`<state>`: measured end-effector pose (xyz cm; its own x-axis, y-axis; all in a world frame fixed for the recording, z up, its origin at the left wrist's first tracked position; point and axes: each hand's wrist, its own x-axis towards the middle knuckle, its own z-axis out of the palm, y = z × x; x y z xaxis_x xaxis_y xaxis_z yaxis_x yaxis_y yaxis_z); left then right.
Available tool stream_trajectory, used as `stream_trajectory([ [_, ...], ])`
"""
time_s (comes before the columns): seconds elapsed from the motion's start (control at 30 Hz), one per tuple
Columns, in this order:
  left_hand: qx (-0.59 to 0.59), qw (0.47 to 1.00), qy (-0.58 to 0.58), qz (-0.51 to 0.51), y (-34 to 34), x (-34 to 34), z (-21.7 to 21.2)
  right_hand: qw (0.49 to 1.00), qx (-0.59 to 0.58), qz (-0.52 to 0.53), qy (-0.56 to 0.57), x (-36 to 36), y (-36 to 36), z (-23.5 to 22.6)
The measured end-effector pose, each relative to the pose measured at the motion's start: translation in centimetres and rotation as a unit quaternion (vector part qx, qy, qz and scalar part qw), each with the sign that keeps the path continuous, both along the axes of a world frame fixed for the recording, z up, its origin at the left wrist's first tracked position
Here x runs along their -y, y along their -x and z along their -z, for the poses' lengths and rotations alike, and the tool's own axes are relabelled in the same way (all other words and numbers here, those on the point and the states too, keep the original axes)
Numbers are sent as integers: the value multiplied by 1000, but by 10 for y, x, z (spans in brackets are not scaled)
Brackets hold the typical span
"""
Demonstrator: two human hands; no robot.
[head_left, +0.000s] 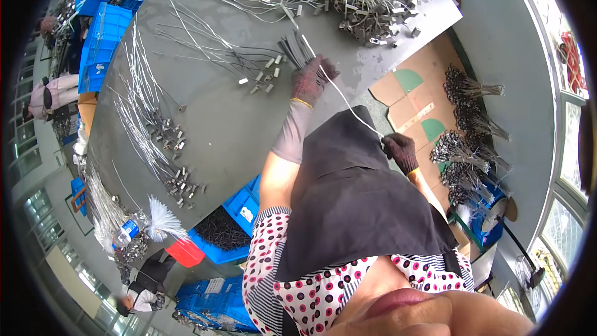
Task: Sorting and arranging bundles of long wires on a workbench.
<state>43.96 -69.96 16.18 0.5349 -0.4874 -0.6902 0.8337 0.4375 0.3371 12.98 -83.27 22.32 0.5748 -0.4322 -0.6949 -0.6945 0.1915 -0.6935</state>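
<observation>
Left fingers (326,67) grip one dark bundle (295,51), right fingers (391,142) one cord (345,99).

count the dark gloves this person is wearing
2: one on the left hand, around a dark bundle over the table; one on the right hand, holding a white cord. Neither is hidden.

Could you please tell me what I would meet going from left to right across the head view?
Bottle with a blue label, red container, gloved left grip, gloved right grip, wire bundles at the right, window.
</observation>
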Motion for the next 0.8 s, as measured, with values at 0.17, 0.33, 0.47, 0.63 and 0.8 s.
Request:
stream_trajectory([
  [0.17,56,997,-1,-48,-6,4,-23,998,2,64,6,5,99,20],
  [0.33,131,985,4,-108,-19,-7,-37,992,-34,116,37,10,134,15],
  [0.47,141,980,-59,-125,-14,-12,-58,991,-3,126,35,25,147,10],
  [0.63,290,936,-155,-122,25,-21,-52,998,23,63,19,45,146,16],
  [0.8,243,961,-117,-61,50,-37,-37,998,17,37,43,45,119,1],
])
